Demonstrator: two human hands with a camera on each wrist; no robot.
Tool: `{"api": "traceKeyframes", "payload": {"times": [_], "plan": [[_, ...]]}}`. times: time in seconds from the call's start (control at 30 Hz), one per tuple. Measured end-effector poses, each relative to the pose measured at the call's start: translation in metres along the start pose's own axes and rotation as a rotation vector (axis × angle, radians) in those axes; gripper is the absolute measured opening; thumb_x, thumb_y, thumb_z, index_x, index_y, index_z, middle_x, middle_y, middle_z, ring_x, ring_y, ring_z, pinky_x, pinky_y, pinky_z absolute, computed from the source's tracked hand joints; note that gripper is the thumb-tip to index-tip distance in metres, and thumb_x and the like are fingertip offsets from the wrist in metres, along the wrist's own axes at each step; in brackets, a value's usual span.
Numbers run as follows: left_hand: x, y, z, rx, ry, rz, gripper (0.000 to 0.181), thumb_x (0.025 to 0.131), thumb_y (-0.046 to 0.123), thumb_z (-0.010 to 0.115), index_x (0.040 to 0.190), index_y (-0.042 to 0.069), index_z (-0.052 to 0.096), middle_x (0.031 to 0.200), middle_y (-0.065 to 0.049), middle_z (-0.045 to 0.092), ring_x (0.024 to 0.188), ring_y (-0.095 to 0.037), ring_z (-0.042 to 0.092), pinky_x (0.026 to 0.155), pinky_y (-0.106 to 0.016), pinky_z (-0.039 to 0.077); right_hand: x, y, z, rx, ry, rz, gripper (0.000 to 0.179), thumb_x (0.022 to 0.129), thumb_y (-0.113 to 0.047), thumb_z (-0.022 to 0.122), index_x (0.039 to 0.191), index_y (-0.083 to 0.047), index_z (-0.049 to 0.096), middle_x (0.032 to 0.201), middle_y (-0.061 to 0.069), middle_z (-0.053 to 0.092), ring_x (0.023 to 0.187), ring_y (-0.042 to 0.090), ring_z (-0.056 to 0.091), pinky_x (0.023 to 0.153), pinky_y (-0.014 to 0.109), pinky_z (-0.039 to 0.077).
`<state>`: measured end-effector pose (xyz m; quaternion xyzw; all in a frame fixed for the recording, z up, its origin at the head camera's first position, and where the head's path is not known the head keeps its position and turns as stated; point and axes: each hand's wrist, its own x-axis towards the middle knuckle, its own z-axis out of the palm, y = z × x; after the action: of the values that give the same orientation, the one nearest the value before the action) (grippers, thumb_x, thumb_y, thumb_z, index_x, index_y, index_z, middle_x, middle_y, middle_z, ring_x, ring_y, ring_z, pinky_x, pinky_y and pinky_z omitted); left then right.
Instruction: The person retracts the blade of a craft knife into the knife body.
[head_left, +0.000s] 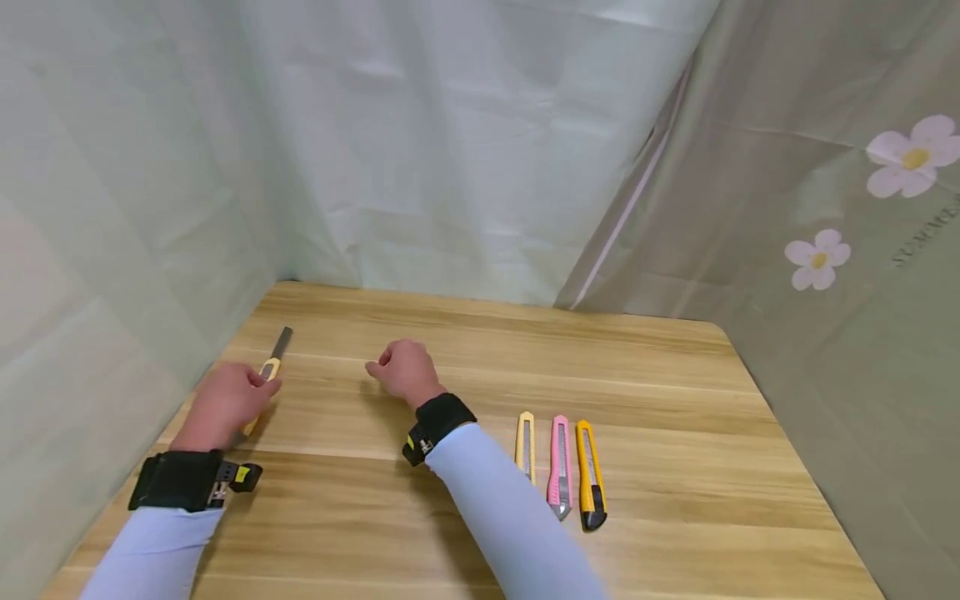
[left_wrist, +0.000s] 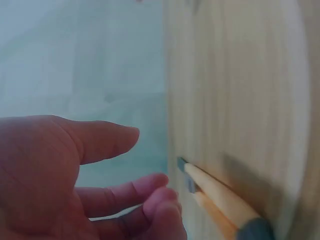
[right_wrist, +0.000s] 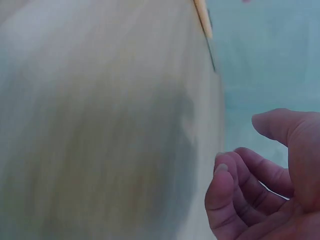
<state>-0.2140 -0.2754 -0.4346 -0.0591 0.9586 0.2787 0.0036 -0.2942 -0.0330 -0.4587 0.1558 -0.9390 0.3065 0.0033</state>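
A pale yellow utility knife (head_left: 272, 366) lies on the left part of the wooden table, its blade extended toward the back. In the head view my left hand (head_left: 231, 398) hovers over it and hides part of its handle. The left wrist view shows this utility knife (left_wrist: 225, 195) apart from the loosely curled fingers, with a gap between thumb and fingers. My right hand (head_left: 407, 369) is above the middle of the table, fingers loosely bent, thumb apart, holding nothing. At the top of the right wrist view, part of the same knife (right_wrist: 203, 19) appears.
To the right of my right forearm lie three utility knives side by side: a pale yellow one (head_left: 527, 437) partly behind the sleeve, a pink one (head_left: 559, 458) and an orange-yellow one (head_left: 588, 454). Curtains (head_left: 450, 150) border the table (head_left: 697, 400) at the back and both sides.
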Motion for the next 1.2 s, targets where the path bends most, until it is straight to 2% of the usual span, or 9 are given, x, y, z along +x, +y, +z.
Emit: {"api": "traceKeyframes", "payload": {"times": [0.13, 0.23, 0.33, 0.47, 0.7, 0.93, 1.2], "plan": [[-0.003, -0.006, 0.007, 0.061, 0.036, 0.011, 0.033, 0.091, 0.025, 0.061, 0.075, -0.003, 0.053, 0.06, -0.007, 0.047, 0.051, -0.021, 0.045, 0.04, -0.029, 0.036, 0.004, -0.014, 0.019, -0.054, 0.015, -0.006, 0.041, 0.086, -0.04, 0.068, 0.054, -0.018, 0.055, 0.043, -0.011, 0.035, 0.038, 0.005, 0.035, 0.035, 0.018, 0.029], [-0.005, -0.003, 0.011, 0.088, 0.075, 0.015, 0.033, 0.089, 0.023, 0.063, 0.075, -0.005, 0.052, 0.06, -0.009, 0.047, 0.051, -0.022, 0.045, 0.039, -0.029, 0.035, 0.007, -0.021, 0.032, -0.081, 0.033, -0.012, 0.05, 0.085, -0.04, 0.068, 0.047, -0.017, 0.045, 0.041, -0.01, 0.025, 0.034, 0.006, 0.025, 0.031, 0.019, 0.021], [-0.005, -0.003, 0.014, 0.126, 0.114, 0.026, 0.034, 0.088, 0.022, 0.064, 0.074, -0.006, 0.051, 0.06, -0.009, 0.045, 0.051, -0.023, 0.044, 0.038, -0.03, 0.035, 0.009, -0.026, 0.042, -0.096, 0.041, -0.026, 0.055, 0.085, -0.041, 0.067, 0.044, -0.016, 0.04, 0.04, -0.009, 0.02, 0.032, 0.006, 0.02, 0.03, 0.02, 0.016], [0.0, -0.006, 0.021, 0.182, 0.147, 0.045, 0.036, 0.086, 0.023, 0.066, 0.07, -0.004, 0.049, 0.059, -0.01, 0.043, 0.05, -0.023, 0.043, 0.037, -0.031, 0.035, 0.012, -0.033, 0.049, -0.107, 0.048, -0.038, 0.056, 0.086, -0.043, 0.066, 0.044, -0.016, 0.04, 0.039, -0.009, 0.02, 0.031, 0.006, 0.021, 0.029, 0.02, 0.017], [-0.002, 0.001, 0.028, 0.23, 0.097, -0.021, 0.041, 0.085, 0.03, 0.067, 0.068, -0.003, 0.049, 0.06, -0.012, 0.044, 0.05, -0.025, 0.046, 0.037, -0.033, 0.039, 0.015, -0.045, 0.06, -0.065, 0.022, 0.0, 0.051, 0.085, -0.041, 0.067, 0.046, -0.016, 0.046, 0.039, -0.01, 0.026, 0.033, 0.006, 0.025, 0.03, 0.021, 0.023], [-0.006, 0.0, 0.026, 0.212, 0.036, -0.093, 0.037, 0.087, 0.029, 0.065, 0.071, -0.002, 0.051, 0.061, -0.011, 0.044, 0.05, -0.024, 0.046, 0.038, -0.031, 0.037, 0.016, -0.049, 0.066, -0.065, 0.017, 0.005, 0.052, 0.085, -0.043, 0.066, 0.046, -0.016, 0.046, 0.039, -0.01, 0.025, 0.033, 0.006, 0.026, 0.029, 0.021, 0.023], [-0.006, -0.008, 0.024, 0.177, 0.001, -0.07, 0.026, 0.086, 0.017, 0.062, 0.069, 0.001, 0.051, 0.059, -0.008, 0.044, 0.049, -0.021, 0.045, 0.039, -0.028, 0.037, 0.017, -0.049, 0.064, -0.041, 0.04, 0.005, 0.05, 0.085, -0.042, 0.066, 0.047, -0.016, 0.047, 0.039, -0.009, 0.026, 0.033, 0.007, 0.027, 0.029, 0.022, 0.024]]}}
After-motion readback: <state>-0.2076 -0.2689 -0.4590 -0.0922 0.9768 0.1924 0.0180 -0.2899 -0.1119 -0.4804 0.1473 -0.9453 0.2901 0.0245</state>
